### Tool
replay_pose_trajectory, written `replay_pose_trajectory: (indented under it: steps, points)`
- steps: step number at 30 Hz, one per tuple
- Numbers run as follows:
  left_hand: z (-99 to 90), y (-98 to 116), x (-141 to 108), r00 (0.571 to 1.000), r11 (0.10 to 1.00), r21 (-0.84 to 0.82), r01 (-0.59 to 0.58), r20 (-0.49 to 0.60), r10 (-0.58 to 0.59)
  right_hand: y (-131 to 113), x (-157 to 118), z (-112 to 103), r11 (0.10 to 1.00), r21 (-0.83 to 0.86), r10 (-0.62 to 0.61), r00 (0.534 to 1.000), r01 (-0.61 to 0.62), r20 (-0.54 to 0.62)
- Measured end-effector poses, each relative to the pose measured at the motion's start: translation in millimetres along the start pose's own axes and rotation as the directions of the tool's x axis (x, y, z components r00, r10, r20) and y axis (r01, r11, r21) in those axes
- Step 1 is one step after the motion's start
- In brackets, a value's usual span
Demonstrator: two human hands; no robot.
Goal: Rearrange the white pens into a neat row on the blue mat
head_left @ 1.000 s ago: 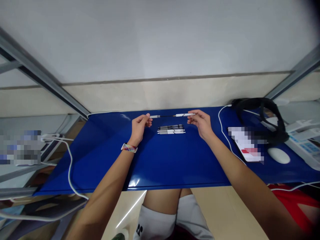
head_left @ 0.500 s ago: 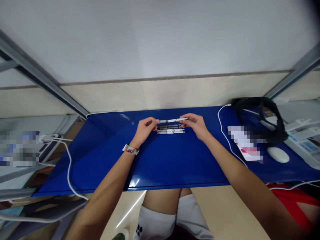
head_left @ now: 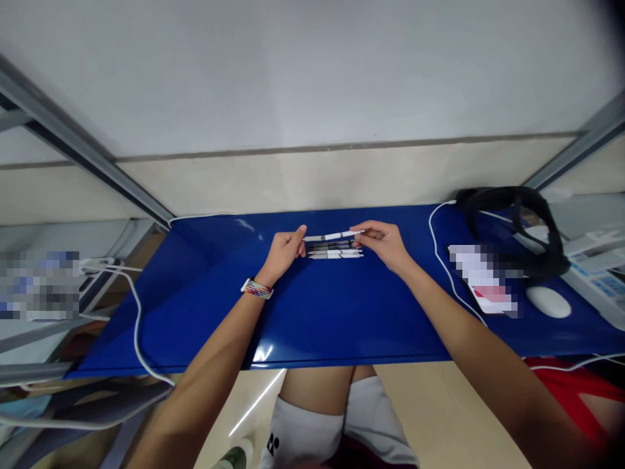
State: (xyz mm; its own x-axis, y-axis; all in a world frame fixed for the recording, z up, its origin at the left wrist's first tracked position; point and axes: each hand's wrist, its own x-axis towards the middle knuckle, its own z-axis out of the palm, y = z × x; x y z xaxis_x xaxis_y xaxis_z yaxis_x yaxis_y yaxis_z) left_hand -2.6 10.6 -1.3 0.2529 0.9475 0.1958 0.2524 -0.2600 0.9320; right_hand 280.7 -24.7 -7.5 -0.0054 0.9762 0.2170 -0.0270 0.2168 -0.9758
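Note:
A white pen with dark bands is held crosswise between my two hands, its right end slightly higher. My left hand pinches the left end, with the thumb raised along it. At the other end, the fingertips of my right hand are closed on the pen. Just in front of it, several more pens, white and dark, lie side by side on the blue tabletop. The fingers of my right hand partly cover the right ends of the farther ones.
On the right are a phone, a white mouse, a black headset-like strap and a white cable. Another white cable hangs over the left edge. A wall stands behind the table.
The held pen's right end has tilted up a little. My left thumb has lifted and straightened. The view has shifted slightly; the pens on the table stay in place.

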Motion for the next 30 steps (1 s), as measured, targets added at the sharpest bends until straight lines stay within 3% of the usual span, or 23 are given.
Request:
replay_pose_trajectory:
  steps: [11,20,30]
  points:
    - [-1.1,-3.0,1.9,0.999,0.999,-0.039,-0.038,-0.038,0.036,-5.1,-2.1,3.1,1.0,-0.023,0.005,1.0,-0.005,-0.005]
    - [2.7,-4.0,2.7,0.999,0.94,-0.34,-0.01,0.031,0.022,-2.8,-0.2,2.9,0.99,0.105,0.097,0.995,-0.096,-0.006]
    - [-1.6,-3.4,1.4,0.994,0.943,-0.318,-0.096,0.021,0.108,-3.4,-0.6,4.2,0.983,0.146,0.113,0.994,-0.113,0.008]
